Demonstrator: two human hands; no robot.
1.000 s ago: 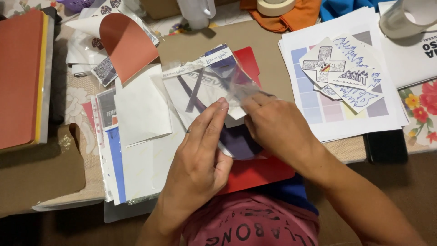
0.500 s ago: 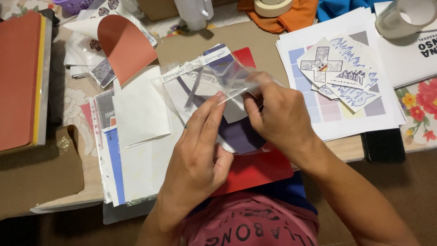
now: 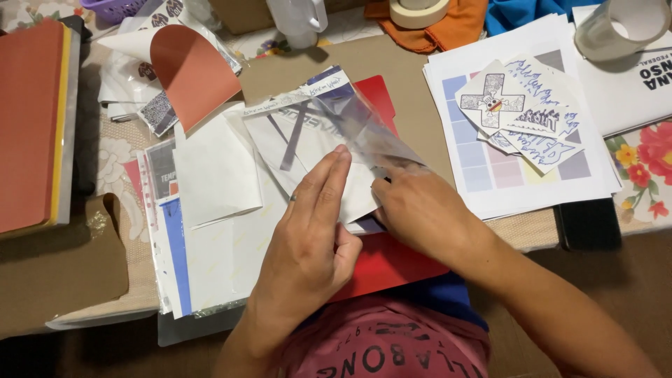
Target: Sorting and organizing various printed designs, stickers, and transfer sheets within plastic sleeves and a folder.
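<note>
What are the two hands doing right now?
Left hand: open, fingers flat, pressing the white paper sheet down.
Right hand: fingertips pinching the clear plastic film; whether fully closed cannot be told.

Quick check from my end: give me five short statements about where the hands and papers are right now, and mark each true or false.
1. The left hand lies flat on the clear plastic sleeve. True.
2. The right hand holds the roll of tape. False: the roll lies at the far edge of the table, untouched; the right hand is at the sleeve's edge.
3. A red folder lies under the sleeve. True.
4. The cut-out stickers lie on the stack of white sheets. True.
5. The black phone is left of the left hand. False: it lies right of the right hand.
</note>
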